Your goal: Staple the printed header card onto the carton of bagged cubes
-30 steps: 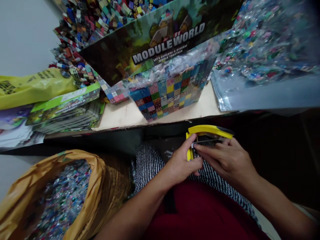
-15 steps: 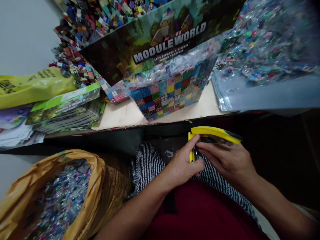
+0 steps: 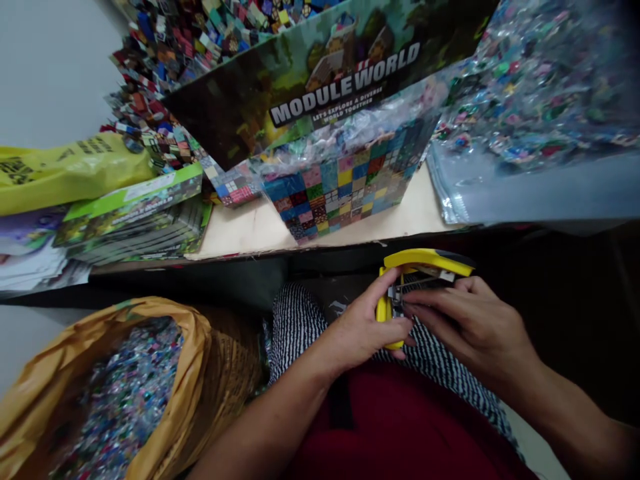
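Over my lap, my left hand [image 3: 367, 323] is closed around a yellow stapler [image 3: 384, 310]. The stapler's long yellow top arm is swung apart from its base, and the metal inside shows. My right hand [image 3: 480, 323] is on the right side of it, thumb and forefinger pinched together at the metal inner part. Whatever lies between those fingertips is too small and hidden to make out.
Ahead on the table stands an open printed box [image 3: 345, 193] with filled clear plastic bags inside. Left of it are stacked booklets [image 3: 135, 217] and a yellow bag [image 3: 75, 170]. Bagged small pieces [image 3: 540, 87] lie at right. A brown sack [image 3: 200, 340] stands at lower left.
The stapler's top arm has tilted and its inside shows more. My right hand has shifted slightly right and down, its fingers still at the metal part. My left hand keeps its hold.
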A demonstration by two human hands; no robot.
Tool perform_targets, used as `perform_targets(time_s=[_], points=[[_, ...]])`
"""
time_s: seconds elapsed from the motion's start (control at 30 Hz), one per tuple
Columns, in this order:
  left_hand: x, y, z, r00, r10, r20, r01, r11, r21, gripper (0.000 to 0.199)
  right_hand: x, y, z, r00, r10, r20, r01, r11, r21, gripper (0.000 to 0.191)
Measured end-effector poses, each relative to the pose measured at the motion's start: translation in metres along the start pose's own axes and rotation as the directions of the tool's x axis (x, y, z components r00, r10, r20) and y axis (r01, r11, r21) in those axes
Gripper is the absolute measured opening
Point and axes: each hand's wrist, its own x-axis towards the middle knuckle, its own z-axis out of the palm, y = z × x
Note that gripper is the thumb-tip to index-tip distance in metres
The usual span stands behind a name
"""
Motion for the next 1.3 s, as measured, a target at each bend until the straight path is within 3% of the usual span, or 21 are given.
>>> perform_targets(time_s=[0.2, 0.47, 0.63, 0.77, 1.0, 1.13, 1.3], points=[[-0.005, 0.006, 0.002, 1.0, 0.006, 0.017, -0.006, 1.0, 0.005, 0.094, -0.002, 0.003, -0.003, 0.993, -0.096, 0.065, 0.095, 0.995, 0.029, 0.02], [-0.007, 0.007, -0.002, 0.994, 0.105, -0.008, -0.101, 0.972, 0.211, 0.083, -0.005, 0.001, -0.006, 0.998, -0.023, 0.057, 0.021, 0.999, 0.026, 0.022], [-0.008, 0.007, -0.002, 0.991, 0.131, -0.004, -0.125, 0.952, 0.279, 0.082, -0.003, -0.001, -0.012, 0.996, -0.069, 0.06, 0.07, 0.997, -0.012, 0.021], [-0.008, 0.008, 0.001, 0.988, 0.152, 0.004, -0.149, 0.959, 0.241, 0.082, 0.003, -0.005, -0.018, 0.996, -0.089, -0.033, 0.083, 0.987, -0.137, 0.017], [-0.004, 0.006, 0.007, 0.97, 0.192, -0.146, -0.137, 0.936, 0.324, 0.081, 0.016, -0.01, -0.01, 0.978, -0.185, -0.098, 0.142, 0.929, -0.341, 0.016], [-0.001, 0.004, 0.003, 0.985, 0.116, -0.13, -0.074, 0.955, 0.287, 0.082, 0.019, -0.009, -0.009, 0.987, -0.145, -0.062, 0.11, 0.913, -0.392, 0.015], [0.002, 0.005, 0.0, 0.995, 0.066, -0.07, -0.058, 0.993, 0.105, 0.088, 0.018, -0.009, -0.024, 0.993, -0.121, 0.008, 0.119, 0.961, -0.25, 0.014]])
